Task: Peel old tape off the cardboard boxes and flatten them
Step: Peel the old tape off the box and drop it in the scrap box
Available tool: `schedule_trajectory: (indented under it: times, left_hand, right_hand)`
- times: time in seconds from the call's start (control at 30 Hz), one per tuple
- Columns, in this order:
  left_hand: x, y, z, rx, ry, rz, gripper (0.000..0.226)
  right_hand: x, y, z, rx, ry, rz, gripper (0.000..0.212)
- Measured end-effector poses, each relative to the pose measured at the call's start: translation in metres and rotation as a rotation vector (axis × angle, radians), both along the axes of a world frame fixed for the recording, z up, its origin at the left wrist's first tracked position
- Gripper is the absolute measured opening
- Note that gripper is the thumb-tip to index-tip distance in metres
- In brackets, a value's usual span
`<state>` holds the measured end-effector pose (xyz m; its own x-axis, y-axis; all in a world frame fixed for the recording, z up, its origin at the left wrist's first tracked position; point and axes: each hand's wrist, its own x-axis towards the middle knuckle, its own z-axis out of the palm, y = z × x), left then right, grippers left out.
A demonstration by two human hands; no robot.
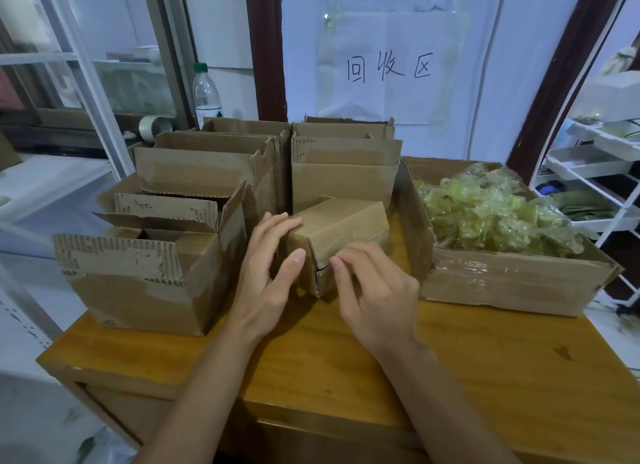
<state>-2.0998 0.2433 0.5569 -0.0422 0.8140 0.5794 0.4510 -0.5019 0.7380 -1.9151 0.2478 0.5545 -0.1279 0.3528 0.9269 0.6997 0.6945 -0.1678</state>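
A small closed cardboard box (337,233) stands tilted in the middle of the wooden desk (346,359), with one corner turned toward the person and shiny clear tape along its right edge. The left hand (268,273) lies against the left side of this box; its fingers (277,221) are nearly straight and spread over the upper left edge, and the thumb rests on the near face, so the hand steadies the box and does not close around it. The right hand (372,290) is at the near corner of the box, with fingers bent and the fingertips touching the cardboard edge there; whether they pinch a piece of tape I cannot tell. To the left of the small box stand several open cardboard boxes (156,255) with torn flaps, and more open boxes stand behind it. To the right, just beside it, a wide shallow carton (502,283) holds a heap of crumpled yellowish tape (491,214). At the back left are a tape roll (154,126) and a plastic bottle (206,94). On the wall behind hangs a paper sign (389,68) with handwritten characters.
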Motion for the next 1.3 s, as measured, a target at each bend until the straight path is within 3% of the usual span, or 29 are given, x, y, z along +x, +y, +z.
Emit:
schedule_trajectory:
  times: [0.13, 0.33, 0.6, 0.8, 1.17, 1.3]
  left_hand:
    - [0.006, 0.005, 0.002, -0.045, -0.096, 0.062, 0.057]
    - [0.01, 0.01, -0.001, -0.046, -0.073, 0.079, 0.049]
    - [0.007, 0.01, -0.002, -0.055, -0.024, 0.086, 0.045]
    - [0.007, 0.008, -0.001, -0.082, -0.014, 0.066, 0.042]
    - [0.006, 0.007, 0.0, -0.099, -0.01, 0.053, 0.043]
    - [0.006, 0.007, 0.0, -0.1, -0.006, 0.053, 0.043]
  right_hand:
    - [-0.005, -0.002, -0.002, -0.016, -0.075, 0.029, 0.011]
    - [0.001, 0.0, -0.005, -0.146, -0.063, 0.049, 0.009]
    - [0.007, -0.003, -0.009, -0.454, 0.039, 0.082, 0.012]
    - [0.01, -0.003, -0.012, -0.751, 0.086, 0.232, 0.017]
    - [0.003, -0.01, -0.013, -0.671, -0.05, 0.167, 0.036]
    - [0.001, -0.008, -0.011, -0.544, -0.099, 0.072, 0.021]
